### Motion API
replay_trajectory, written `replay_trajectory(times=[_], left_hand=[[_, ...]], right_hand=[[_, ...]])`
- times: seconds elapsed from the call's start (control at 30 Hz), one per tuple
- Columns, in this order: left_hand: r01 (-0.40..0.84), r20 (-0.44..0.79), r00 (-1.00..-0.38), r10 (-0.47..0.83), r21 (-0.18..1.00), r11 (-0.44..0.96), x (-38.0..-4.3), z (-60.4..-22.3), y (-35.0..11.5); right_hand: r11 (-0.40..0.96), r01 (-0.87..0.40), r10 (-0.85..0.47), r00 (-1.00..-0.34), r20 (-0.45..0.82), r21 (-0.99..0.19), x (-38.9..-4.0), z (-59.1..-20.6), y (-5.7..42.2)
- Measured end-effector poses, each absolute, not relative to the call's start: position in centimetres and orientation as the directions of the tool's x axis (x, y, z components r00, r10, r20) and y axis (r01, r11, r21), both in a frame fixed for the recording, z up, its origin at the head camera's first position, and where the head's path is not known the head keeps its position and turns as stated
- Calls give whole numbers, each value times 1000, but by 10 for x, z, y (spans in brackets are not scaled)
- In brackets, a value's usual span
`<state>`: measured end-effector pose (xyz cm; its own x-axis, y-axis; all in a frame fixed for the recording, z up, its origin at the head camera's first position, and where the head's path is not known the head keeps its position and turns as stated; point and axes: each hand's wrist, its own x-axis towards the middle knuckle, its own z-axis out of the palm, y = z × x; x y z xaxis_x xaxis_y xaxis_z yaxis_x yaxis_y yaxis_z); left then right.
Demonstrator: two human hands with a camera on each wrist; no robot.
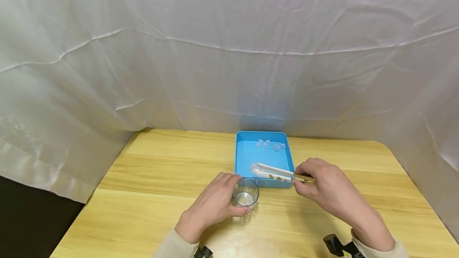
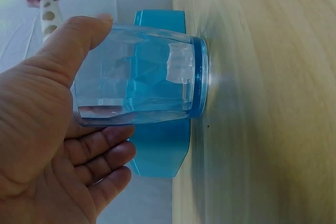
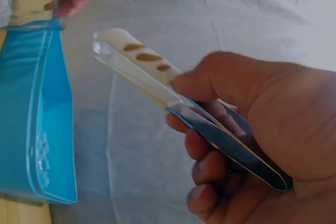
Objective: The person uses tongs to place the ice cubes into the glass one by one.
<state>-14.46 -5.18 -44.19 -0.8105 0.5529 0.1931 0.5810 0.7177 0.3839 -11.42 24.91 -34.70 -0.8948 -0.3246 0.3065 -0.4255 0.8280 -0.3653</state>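
Observation:
My left hand (image 1: pixel 214 199) holds a clear drinking glass (image 1: pixel 246 194) upright on the table, thumb on one side and fingers on the other. A clear cube (image 2: pixel 180 62) shows near the bottom inside the glass in the left wrist view. With my right hand (image 1: pixel 328 186) I grip a pair of tongs (image 1: pixel 276 173) with white, holed tips and metal arms. Between those tips sits another clear ice-like cube (image 3: pixel 103 47), raised over the near rim of a blue tray (image 1: pixel 247 158). Several more clear cubes (image 1: pixel 264 145) lie at the tray's far side.
The tray stands just behind the glass on a light wooden table (image 1: pixel 161 170). A pale cloth curtain (image 1: pixel 229 51) hangs along the table's back and sides. A dark area (image 1: pixel 32 218) shows beyond the left edge.

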Motion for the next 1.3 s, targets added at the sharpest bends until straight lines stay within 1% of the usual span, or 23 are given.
replay_trajectory(times=[0.23, 0.43, 0.63, 1.0, 1.3], left_hand=[[576, 189, -814, 549, 384, 721, -144, -441, -51], [573, 178, -815, 551, 387, 722, -145, -441, -50], [572, 175, -815, 552, 393, 720, -145, -441, -50], [573, 177, -814, 553, 399, 715, -145, -439, -51], [567, 172, -818, 550, 402, 718, -144, -441, -50]], right_hand=[[758, -561, -470, -824, 318, -333, -109, -346, 248], [733, -611, -524, -788, 324, -300, -111, -351, 246], [734, -608, -524, -790, 317, -302, -111, -352, 245], [740, -604, -506, -790, 346, -296, -114, -352, 244], [761, -559, -458, -822, 339, -328, -119, -354, 246]])
